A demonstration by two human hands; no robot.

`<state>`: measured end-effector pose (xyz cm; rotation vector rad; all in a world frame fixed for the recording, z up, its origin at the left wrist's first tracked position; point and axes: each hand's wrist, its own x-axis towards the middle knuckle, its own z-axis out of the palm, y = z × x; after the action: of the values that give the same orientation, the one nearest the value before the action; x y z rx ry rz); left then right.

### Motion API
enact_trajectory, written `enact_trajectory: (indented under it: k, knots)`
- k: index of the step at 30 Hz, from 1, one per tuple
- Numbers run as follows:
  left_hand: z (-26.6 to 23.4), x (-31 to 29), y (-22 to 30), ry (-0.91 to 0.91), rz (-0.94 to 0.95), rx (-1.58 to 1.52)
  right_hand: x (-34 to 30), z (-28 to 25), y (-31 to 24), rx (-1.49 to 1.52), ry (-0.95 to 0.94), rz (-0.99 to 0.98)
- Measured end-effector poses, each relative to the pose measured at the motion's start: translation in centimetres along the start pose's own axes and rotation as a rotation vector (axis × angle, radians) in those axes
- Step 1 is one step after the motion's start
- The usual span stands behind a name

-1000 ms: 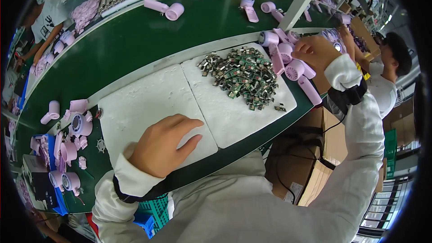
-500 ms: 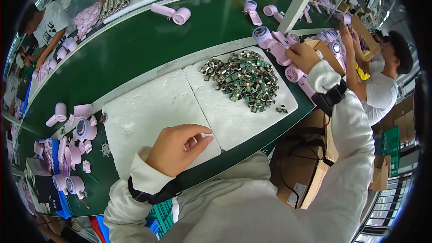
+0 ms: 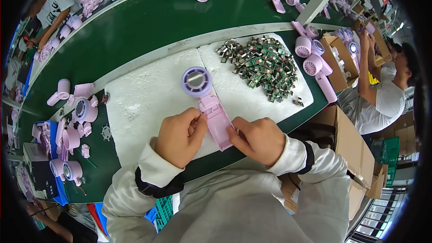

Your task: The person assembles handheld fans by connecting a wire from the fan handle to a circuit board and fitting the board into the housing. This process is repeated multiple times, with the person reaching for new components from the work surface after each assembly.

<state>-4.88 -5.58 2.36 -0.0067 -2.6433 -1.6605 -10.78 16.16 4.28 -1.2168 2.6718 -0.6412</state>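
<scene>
A lilac handheld fan [image 3: 218,123] lies at a slant over the white foam boards [image 3: 148,103], its round head [image 3: 196,82] pointing away from me. Its handle is a hollow shell with the inside facing up. My left hand [image 3: 180,137] is closed with thumb and fingers pinching the handle's left edge near the neck. On the other side, my right hand [image 3: 261,139] grips the handle's lower right edge between thumb and curled fingers. Beyond my right hand, a heap of small green circuit boards [image 3: 265,69] covers much of the right foam board.
Fan parts [image 3: 72,139] and a blue bin [image 3: 56,166] crowd the left side. More lilac fans [image 3: 312,65] lie right of the heap, beside an open cardboard box [image 3: 337,56]. Across the green belt [image 3: 148,31] lie further fans. A co-worker [image 3: 387,94] sits at the right.
My right hand has come back from the fans at the right, bringing one over the foam boards. My left hand has closed on its handle. The whole view has shifted slightly.
</scene>
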Motion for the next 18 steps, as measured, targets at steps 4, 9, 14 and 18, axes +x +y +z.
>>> enact_trajectory:
  k: [4,9,14,18]
  knots:
    - [-0.2,-0.2,0.6,-0.073,0.123,0.128,-0.2,-1.3,-0.5,0.030,0.010,-0.085]
    - [-0.9,0.3,0.8,-0.202,0.223,0.200,2.2,0.4,0.4,0.175,0.255,-0.226]
    - [-1.3,-0.1,1.5,-0.190,0.224,0.318,2.6,0.9,1.3,0.191,0.162,-0.271]
    - [-1.4,-0.4,2.7,-0.182,0.206,0.455,2.5,1.1,1.6,0.217,0.156,-0.284]
